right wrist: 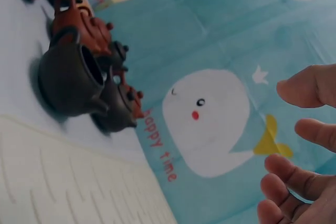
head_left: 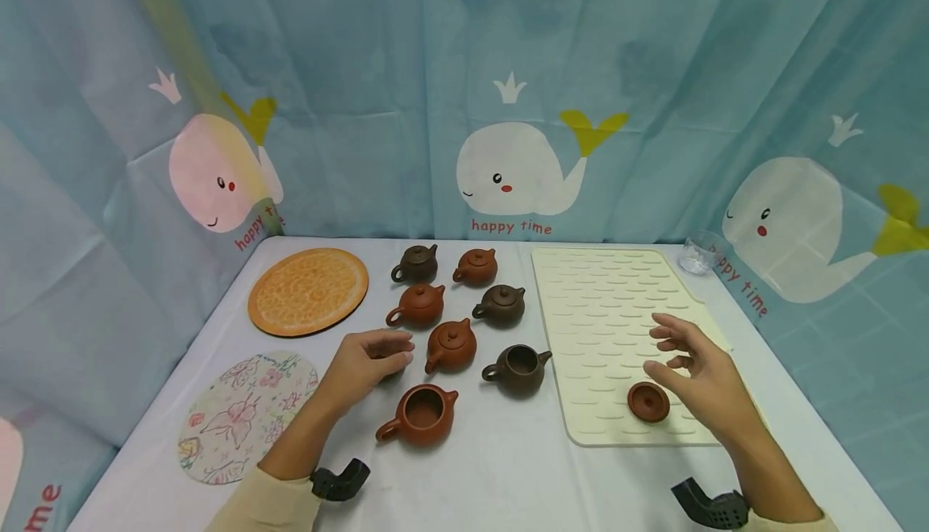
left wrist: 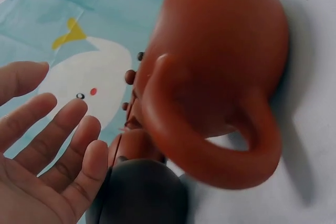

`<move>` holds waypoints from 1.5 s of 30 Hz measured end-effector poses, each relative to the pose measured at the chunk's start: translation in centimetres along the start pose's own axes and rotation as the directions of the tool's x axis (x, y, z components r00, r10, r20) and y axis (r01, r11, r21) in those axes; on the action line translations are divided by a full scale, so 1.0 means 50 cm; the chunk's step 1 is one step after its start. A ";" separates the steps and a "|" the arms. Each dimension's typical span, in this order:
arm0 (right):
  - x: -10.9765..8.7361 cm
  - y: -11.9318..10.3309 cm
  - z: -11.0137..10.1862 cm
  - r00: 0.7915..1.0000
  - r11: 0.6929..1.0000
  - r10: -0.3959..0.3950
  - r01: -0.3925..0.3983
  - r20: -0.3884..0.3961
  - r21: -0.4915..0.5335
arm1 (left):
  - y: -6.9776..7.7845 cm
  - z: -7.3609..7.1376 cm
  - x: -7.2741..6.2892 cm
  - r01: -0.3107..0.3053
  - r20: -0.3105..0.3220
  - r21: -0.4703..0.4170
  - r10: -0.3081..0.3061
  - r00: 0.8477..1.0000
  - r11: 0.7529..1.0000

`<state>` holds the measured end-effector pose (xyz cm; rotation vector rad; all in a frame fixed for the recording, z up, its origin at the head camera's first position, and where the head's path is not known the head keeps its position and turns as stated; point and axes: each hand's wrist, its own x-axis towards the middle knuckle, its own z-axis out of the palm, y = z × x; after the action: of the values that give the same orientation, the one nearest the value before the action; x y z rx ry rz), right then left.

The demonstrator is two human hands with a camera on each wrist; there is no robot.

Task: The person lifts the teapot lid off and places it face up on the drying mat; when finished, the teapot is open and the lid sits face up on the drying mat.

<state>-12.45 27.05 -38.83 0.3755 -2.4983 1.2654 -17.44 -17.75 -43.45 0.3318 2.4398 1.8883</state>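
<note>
My left hand [head_left: 366,367], fingers apart and loosely bent, hovers by a dark rounded piece [left wrist: 139,195] that it mostly hides in the head view; I cannot tell its exact kind. Close to that hand stand a lidless reddish-brown teapot [head_left: 424,415] and a lidded reddish-brown teapot [head_left: 451,346]. Above the cream mat [head_left: 602,427], my right hand [head_left: 700,375] is held with its fingers spread, holding nothing. A reddish-brown teapot lid [head_left: 648,402] lies on the mat just left of it. Between the hands sits a lidless dark teapot [head_left: 519,371].
Behind stand several lidded teapots, among them a dark one [head_left: 501,305] and a reddish one [head_left: 418,305]. To the left lie a round orange mat [head_left: 308,292] and a floral round mat [head_left: 243,419]. A clear glass cup [head_left: 700,254] stands at the back right, near the curtain [head_left: 363,72].
</note>
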 end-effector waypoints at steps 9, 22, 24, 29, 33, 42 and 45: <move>0.060 -0.040 0.034 0.995 0.991 -0.058 0.048 0.077 0.121 | -0.004 0.028 0.021 0.068 -0.020 0.047 -0.067 0.998 0.997; 0.160 -0.079 0.140 0.966 0.973 -0.065 0.005 0.250 0.232 | -0.016 0.057 0.038 0.105 -0.080 0.144 -0.095 0.992 0.984; 0.169 -0.080 0.162 0.961 0.970 -0.063 -0.004 0.271 0.242 | -0.017 0.063 0.038 0.121 -0.086 0.151 -0.108 0.990 0.981; 0.188 -0.082 0.218 0.940 0.965 -0.072 -0.020 0.334 0.262 | -0.023 0.073 0.041 0.154 -0.094 0.212 -0.137 0.986 0.965; 0.203 -0.085 0.254 0.913 0.960 -0.091 -0.024 0.397 0.277 | -0.025 0.080 0.044 0.168 -0.104 0.262 -0.145 0.984 0.950; 0.231 -0.075 0.322 0.857 0.968 -0.097 -0.037 0.506 0.248 | -0.023 0.094 0.043 0.200 -0.134 0.372 -0.161 0.978 0.906; 0.235 -0.071 0.344 0.846 0.974 -0.086 -0.040 0.526 0.225 | -0.021 0.096 0.042 0.203 -0.147 0.391 -0.157 0.977 0.898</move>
<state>-24.63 9.97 -41.25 0.9291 -2.7723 1.6250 -18.90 -13.02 -45.49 0.0038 2.8143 1.3540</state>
